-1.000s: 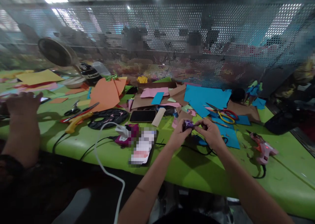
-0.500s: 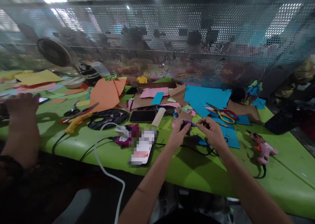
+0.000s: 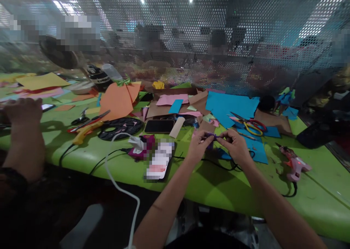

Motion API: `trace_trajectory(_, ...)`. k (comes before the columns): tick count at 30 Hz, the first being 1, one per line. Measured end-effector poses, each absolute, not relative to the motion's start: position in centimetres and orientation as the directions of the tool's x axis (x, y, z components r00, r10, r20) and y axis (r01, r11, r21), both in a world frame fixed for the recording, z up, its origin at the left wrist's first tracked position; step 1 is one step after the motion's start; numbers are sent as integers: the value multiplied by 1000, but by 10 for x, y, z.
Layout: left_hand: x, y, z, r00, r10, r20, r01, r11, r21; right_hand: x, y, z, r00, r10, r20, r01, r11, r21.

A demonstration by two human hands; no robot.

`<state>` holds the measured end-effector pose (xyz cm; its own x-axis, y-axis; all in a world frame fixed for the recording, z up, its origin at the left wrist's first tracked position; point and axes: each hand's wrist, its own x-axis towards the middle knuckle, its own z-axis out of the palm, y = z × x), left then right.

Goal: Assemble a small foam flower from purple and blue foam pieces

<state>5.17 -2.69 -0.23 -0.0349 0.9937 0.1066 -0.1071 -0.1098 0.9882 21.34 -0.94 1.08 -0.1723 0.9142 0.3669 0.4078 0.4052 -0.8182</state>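
My left hand (image 3: 198, 144) and my right hand (image 3: 234, 145) meet above the green table (image 3: 207, 187), both pinching a small purple paper piece (image 3: 211, 136) between fingertips. Each hand is closed on it, thumbs and forefingers pressed together. Just beyond my hands lie scraps of pink and brown paper. A big blue paper sheet (image 3: 229, 105) spreads behind, with red-and-yellow scissors (image 3: 250, 125) on it. A pink glue gun (image 3: 294, 163) rests on the table to the right of my right hand.
A phone (image 3: 159, 126) lies by a black cut-out ring (image 3: 120, 127); a second phone (image 3: 160, 160) sits at the table's near edge with a white cable (image 3: 120, 187). Orange paper (image 3: 117, 101), small scissors (image 3: 79, 119). Another person's hand (image 3: 23, 112) rests far left. A perforated metal screen (image 3: 191, 41) backs the table.
The view has tipped slightly, so everything sits a little higher. My hands stay together on the purple piece, fingers shifting as they work it; the person's hand at left has hardly moved.
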Motion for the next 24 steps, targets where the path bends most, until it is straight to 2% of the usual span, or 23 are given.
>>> trace_trajectory(4, 51, -24, -4, -67, 991, 117, -103, -124, 987, 211, -10, 13, -157, 918, 364, 412, 396, -821)
trace_trajectory(7, 46, -19, -3, -153, 980, 130, -26, -135, 990, 212, -10, 16, -151, 951, 270, 331, 306, -893)
trace_trajectory(10, 35, -12, -3, -310, 940, 143, 166, -95, 982, 216, -7, 16, -155, 976, 155, 40, 163, -986)
trace_trajectory(13, 25, -6, -5, -404, 905, 131, 383, 37, 923, 218, -3, 13, -185, 983, 16, -295, -40, -955)
trace_trajectory(16, 21, -4, -7, -449, 866, 220, 570, 88, 817, 220, 1, 8, -218, 972, -86, -449, -178, -876)
trace_trajectory(18, 22, -7, -5, -465, 820, 333, 614, 27, 789, 220, 4, 8, -245, 963, -117, -486, -226, -844)
trace_trajectory(21, 32, -16, 3, -444, 785, 433, 494, -190, 849, 216, 5, 12, -299, 949, -102, -469, -239, -851)
trace_trajectory(23, 44, -20, 12, -426, 815, 392, 247, -312, 917, 211, 0, 15, -347, 936, -58, -421, -211, -882)
trace_trajectory(24, 50, -20, 17, -421, 844, 332, 56, -341, 938, 207, -6, 17, -373, 927, -29, -391, -186, -902)
